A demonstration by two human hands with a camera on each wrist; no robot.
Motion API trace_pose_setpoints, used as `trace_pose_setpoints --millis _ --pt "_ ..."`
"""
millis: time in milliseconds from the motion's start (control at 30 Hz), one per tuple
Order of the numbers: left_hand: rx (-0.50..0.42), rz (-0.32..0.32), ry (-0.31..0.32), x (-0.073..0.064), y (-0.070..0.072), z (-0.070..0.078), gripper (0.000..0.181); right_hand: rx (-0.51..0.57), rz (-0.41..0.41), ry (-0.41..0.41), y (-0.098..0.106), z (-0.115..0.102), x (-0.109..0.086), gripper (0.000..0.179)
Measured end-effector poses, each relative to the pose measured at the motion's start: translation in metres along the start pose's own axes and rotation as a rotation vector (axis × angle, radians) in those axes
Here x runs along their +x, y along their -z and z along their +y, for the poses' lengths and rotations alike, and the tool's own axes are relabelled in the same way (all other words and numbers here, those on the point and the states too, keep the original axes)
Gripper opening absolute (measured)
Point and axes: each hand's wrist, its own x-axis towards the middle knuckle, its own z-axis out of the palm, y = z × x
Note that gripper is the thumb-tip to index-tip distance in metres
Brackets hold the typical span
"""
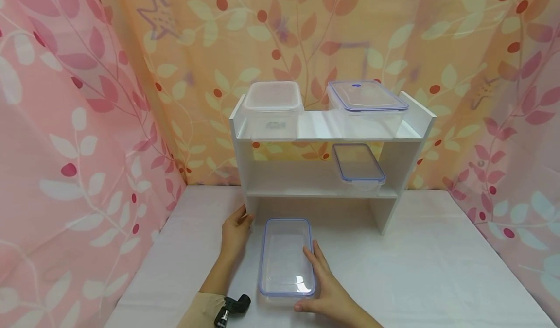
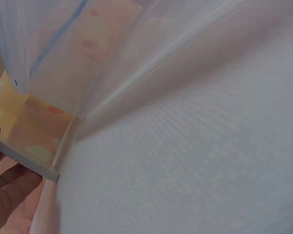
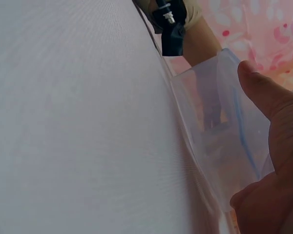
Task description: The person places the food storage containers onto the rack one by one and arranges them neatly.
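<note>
My left hand (image 1: 236, 231) grips the lower front edge of the left side panel of a white shelf unit (image 1: 321, 167). In the left wrist view, thumb and fingers lie on opposite faces of that white panel (image 2: 27, 161). A clear plastic food container (image 1: 286, 257) with a blue-rimmed lid lies on the table before the shelf. Along its right side rests my right hand (image 1: 328, 289), thumb by the near end and fingers spread by the lid's edge. The right wrist view shows the container's translucent wall (image 3: 200, 136) beside that thumb. Contact under the hand is partly hidden.
On the top shelf stand a white-lidded container (image 1: 273, 112) at left and a larger blue-rimmed container (image 1: 367, 109) at right. A smaller blue-rimmed container (image 1: 358, 165) sits at right on the middle shelf. Patterned curtains (image 1: 78, 148) border the white-covered table (image 1: 446, 269).
</note>
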Motion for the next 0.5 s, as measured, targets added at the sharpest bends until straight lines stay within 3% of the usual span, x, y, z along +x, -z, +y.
trace_pose_setpoints --millis 500 --pt "-0.014 -0.009 -0.006 -0.001 0.001 0.0015 0.049 -0.044 0.011 0.032 0.0017 0.0003 -0.0008 0.123"
